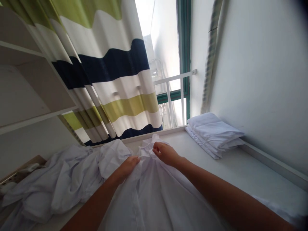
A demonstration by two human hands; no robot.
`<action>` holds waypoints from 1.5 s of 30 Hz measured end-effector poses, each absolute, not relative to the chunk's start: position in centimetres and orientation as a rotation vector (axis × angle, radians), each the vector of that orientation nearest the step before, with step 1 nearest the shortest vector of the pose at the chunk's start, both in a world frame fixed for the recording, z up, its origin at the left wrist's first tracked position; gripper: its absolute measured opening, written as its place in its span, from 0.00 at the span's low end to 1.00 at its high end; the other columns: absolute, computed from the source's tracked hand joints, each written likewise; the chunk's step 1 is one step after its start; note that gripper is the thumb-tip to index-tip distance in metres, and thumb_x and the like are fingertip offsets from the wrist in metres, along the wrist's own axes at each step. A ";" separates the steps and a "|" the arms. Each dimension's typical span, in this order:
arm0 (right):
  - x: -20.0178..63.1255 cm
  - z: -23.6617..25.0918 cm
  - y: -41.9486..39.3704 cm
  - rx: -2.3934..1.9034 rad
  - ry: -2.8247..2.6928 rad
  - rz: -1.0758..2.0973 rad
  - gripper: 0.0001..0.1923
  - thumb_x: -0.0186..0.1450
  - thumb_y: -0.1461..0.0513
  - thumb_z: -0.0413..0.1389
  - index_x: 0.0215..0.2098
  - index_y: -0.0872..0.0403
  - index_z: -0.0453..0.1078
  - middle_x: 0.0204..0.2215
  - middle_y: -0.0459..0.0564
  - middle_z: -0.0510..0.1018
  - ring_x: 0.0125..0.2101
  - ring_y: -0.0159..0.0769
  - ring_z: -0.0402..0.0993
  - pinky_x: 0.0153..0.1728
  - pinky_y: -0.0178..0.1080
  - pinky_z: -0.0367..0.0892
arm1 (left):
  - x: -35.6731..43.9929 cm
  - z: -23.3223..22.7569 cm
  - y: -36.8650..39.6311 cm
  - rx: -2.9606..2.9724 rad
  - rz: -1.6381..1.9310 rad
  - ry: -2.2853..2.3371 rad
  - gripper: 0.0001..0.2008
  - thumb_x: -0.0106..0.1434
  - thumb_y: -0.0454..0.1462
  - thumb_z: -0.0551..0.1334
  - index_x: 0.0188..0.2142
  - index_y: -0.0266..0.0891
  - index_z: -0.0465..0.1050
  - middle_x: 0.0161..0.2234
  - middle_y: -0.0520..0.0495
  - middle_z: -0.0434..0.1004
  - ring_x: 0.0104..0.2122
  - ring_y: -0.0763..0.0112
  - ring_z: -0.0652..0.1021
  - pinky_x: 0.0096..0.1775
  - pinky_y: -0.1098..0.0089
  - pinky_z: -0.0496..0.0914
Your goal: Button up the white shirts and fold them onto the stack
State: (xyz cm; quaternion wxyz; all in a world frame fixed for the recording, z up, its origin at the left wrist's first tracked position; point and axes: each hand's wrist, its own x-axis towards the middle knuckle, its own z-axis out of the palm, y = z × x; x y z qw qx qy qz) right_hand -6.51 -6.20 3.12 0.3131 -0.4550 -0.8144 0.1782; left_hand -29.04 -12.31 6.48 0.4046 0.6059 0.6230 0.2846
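Observation:
A white garment (154,192) of thin cloth lies spread lengthwise in front of me, with its gathered, collar-like end at the far side. My left hand (131,164) is closed on its left edge near that end. Just right of it, my right hand (166,153) pinches the gathered cloth with bent fingers. Folds run from both hands down toward me. Whether the garment is a shirt or a coat, I cannot tell.
Crumpled white clothes (74,176) are heaped at the left, beside a power strip (31,167). Folded white clothes (214,133) are stacked at the right by the wall. Beyond the white surface (252,170) are a railing (174,78), a window and a striped curtain (115,64). Shelves (31,86) stand upper left.

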 end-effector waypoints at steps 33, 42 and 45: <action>-1.1 5.3 -13.1 -1.024 -1.751 1.465 0.17 0.57 0.53 0.64 0.40 0.57 0.79 0.26 0.46 0.77 0.23 0.28 0.65 0.25 0.32 0.60 | -30.0 4.6 -16.7 1.261 0.854 1.222 0.25 0.53 0.52 0.69 0.39 0.33 0.77 0.34 0.44 0.81 0.33 0.62 0.78 0.37 0.66 0.70; -8.5 3.7 -13.1 -0.873 -1.635 1.008 0.17 0.64 0.54 0.60 0.47 0.55 0.77 0.36 0.52 0.81 0.36 0.42 0.77 0.42 0.44 0.71 | -26.7 5.2 -14.2 1.048 1.120 1.037 0.17 0.49 0.42 0.72 0.34 0.35 0.76 0.27 0.49 0.78 0.29 0.65 0.78 0.36 0.66 0.70; -9.1 2.5 -12.2 -0.933 -1.639 0.886 0.18 0.65 0.53 0.58 0.48 0.55 0.77 0.39 0.54 0.82 0.37 0.43 0.78 0.43 0.46 0.72 | -26.0 4.2 -13.2 1.024 1.171 0.949 0.16 0.50 0.42 0.72 0.35 0.34 0.76 0.28 0.48 0.78 0.28 0.67 0.77 0.35 0.66 0.70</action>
